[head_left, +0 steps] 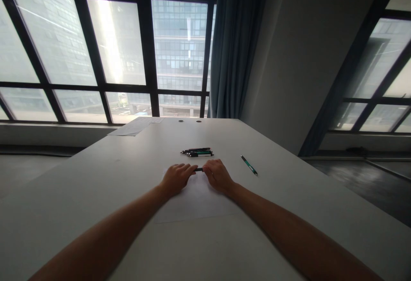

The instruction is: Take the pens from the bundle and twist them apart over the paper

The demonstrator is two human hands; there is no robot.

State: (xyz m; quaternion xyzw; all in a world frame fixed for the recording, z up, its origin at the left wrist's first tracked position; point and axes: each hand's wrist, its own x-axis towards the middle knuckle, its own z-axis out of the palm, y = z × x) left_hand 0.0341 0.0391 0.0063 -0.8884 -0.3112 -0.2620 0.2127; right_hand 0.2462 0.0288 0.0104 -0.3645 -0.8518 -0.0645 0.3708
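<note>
Both ends of a dark pen are gripped between my two hands, with only its black middle showing. My left hand closes on the left end, and my right hand closes on the right end. Beneath them a sheet of white paper lies flat on the table. Just beyond my hands rests a small bunch of pens, black with some green, side by side. A single green and black pen lies slanted to the right of my right hand.
The long white table stretches away toward the windows. More paper sheets lie at its far left corner. Two dark round grommets sit near the far edge. A blue curtain hangs behind the table.
</note>
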